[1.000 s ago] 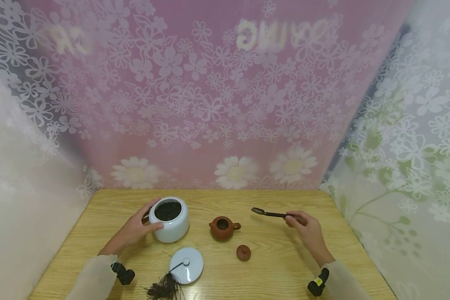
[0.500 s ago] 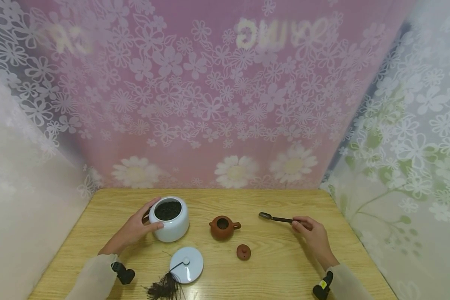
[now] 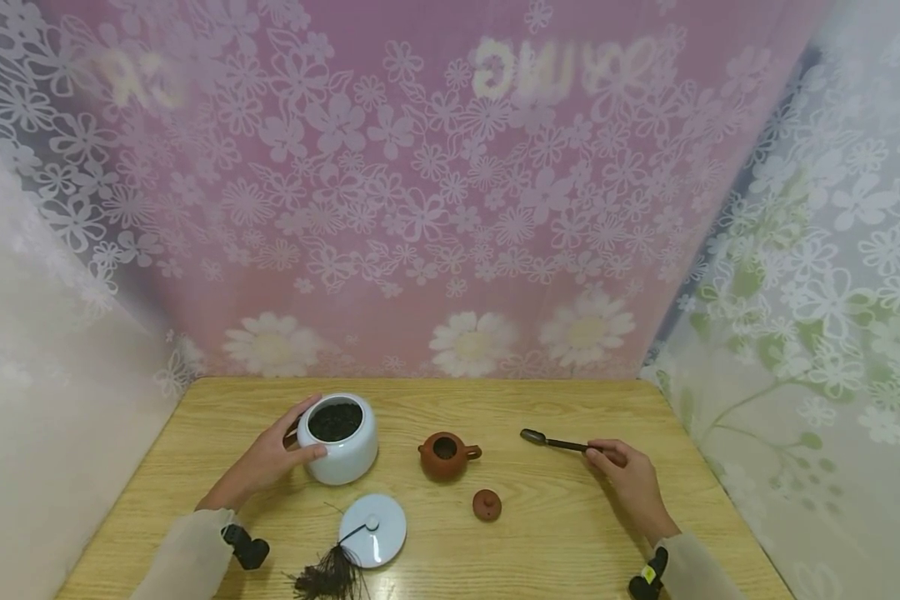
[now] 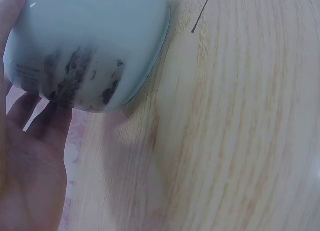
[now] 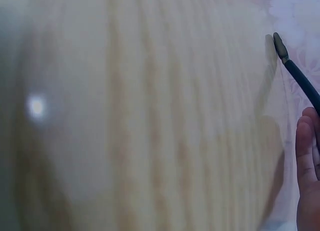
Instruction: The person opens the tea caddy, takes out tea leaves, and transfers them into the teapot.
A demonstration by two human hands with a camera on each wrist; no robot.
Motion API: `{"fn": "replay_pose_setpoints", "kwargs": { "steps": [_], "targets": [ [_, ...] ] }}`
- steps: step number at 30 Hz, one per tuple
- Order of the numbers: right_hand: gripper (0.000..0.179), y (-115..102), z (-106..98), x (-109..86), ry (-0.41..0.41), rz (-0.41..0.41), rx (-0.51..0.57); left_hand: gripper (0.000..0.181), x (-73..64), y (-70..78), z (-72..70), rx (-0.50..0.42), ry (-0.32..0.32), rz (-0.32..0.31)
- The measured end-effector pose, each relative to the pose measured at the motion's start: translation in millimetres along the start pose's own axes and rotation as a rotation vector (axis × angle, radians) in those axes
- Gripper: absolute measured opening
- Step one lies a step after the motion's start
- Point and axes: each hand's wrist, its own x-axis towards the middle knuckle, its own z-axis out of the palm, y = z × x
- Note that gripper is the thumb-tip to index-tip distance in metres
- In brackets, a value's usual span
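My left hand (image 3: 276, 454) grips the side of a white ceramic tea jar (image 3: 350, 462), thumb on the near side and fingers around the back. Dark tea leaves (image 3: 336, 422) fill the jar nearly to its mouth. In the left wrist view the jar (image 4: 100, 31) shows a dark ink-like pattern, the fingers curving around its wall. My right hand (image 3: 630, 479) pinches the dark handle end of a tea scoop (image 3: 562, 444), whose head points left toward a small brown clay teapot (image 3: 444, 467). The right wrist view shows the scoop (image 5: 300, 81) above the table, its shadow beside it.
The teapot stands uncovered mid-table, with its clay lid (image 3: 487, 505) nearer me to the right. A white jar lid (image 3: 386, 546) with a dark tassel (image 3: 332, 575) lies front left. Flower-patterned curtains (image 3: 450, 208) rise behind the wooden table (image 3: 555, 550) and at both sides.
My right hand has moved right and slightly toward me with the tea scoop, away from the teapot. The left hand and jar have stayed in place.
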Motion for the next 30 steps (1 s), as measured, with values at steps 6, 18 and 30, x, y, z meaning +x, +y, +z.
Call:
{"fn": "replay_pose_setpoints", "kwargs": {
  "steps": [6, 18, 30],
  "targets": [
    [0.045, 1.8, -3.1, -4.2, -0.014, 0.008, -0.065, 0.094, 0.8, -2.1, 1.4, 0.008, 0.009, 0.001],
    [0.034, -2.3, 0.0, -6.0, -0.057, -0.011, -0.230, 0.094, 0.6, -3.2, 3.7, 0.003, 0.012, 0.005],
    [0.022, -3.6, 0.9, -7.8, -0.069, -0.076, -0.316, 0.095, 0.8, -1.7, -0.3, 0.030, 0.003, 0.003]
  ]
}}
